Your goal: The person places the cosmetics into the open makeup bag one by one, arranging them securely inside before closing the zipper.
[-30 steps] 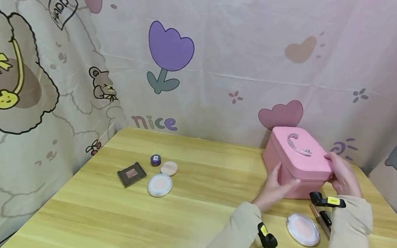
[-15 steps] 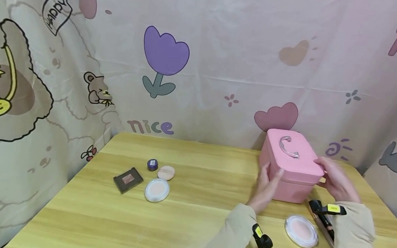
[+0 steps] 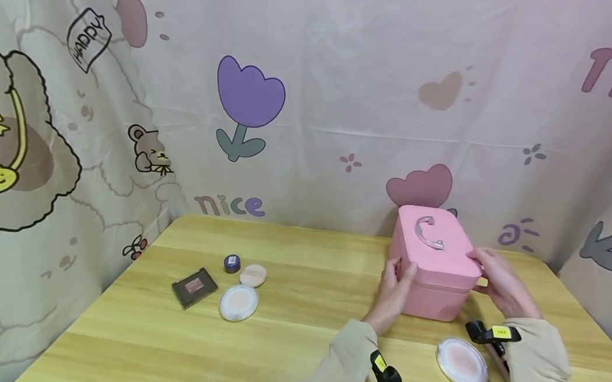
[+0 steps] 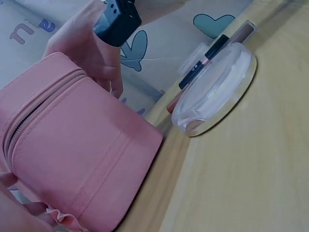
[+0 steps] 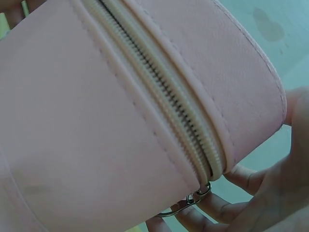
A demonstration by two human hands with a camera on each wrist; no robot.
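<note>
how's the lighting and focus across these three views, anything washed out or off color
Head: warm, fairly even light, pink case clear; left wrist: cooler bluish cast, tilted, dark shadow along the round compact; right wrist: hazy, washed out, greenish backdrop soft, zipper teeth still readable.

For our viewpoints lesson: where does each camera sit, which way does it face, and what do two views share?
Head: on the head, facing forward and down at a pink, boxy, leathery case; left hand, right hand and beige sleeves show.
Left wrist: on that wrist, facing across the case; both hands show.
Right wrist: on that wrist, facing the case's metal zip; right hand shows.
Shared: head and left wrist show the round, clear-rimmed compact.
</note>
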